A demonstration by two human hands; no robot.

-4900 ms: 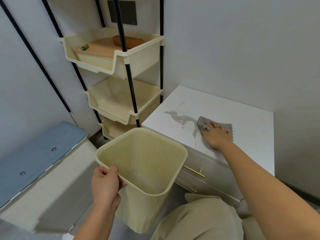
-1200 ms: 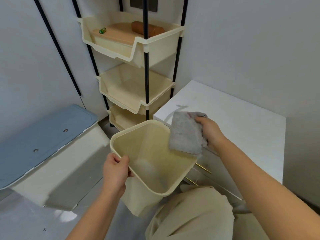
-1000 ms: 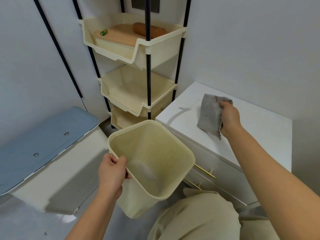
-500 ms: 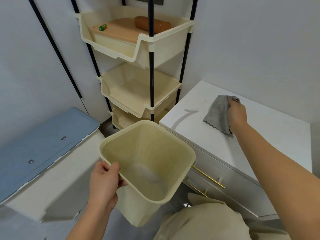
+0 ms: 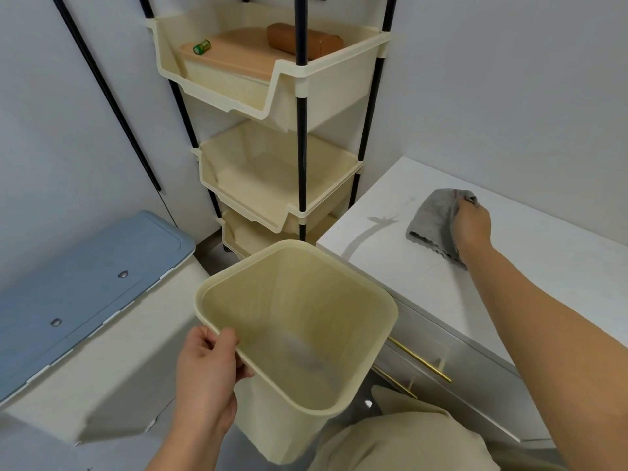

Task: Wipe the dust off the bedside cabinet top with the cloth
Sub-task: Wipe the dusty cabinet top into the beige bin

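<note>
On the left part of the cabinet top (image 5: 543, 277), the cloth (image 5: 430, 220) is gripped by the right hand (image 5: 472, 226). The fingers are curled tightly round the bunched upper corner. The rest of the cloth hangs down from the grip, and its scalloped lower edge appears to lie on the white surface, though contact cannot be confirmed.

A grey streak (image 5: 365, 232) is visible on the top, just left of the cloth and near the front-left corner. It is judged to be dust not yet removed. A grey heap (image 5: 302, 355) is seen at the bottom of the bin (image 5: 390, 311) and is judged to be dust already collected. The task is therefore judged to be partly done, with at least one pass over the streak left to be made.

The bin is held just off the front-left corner of the cabinet by the left hand (image 5: 207, 372). Its near rim is pinched between the thumb, laid over the edge, and the fingers curled beneath it.
</note>
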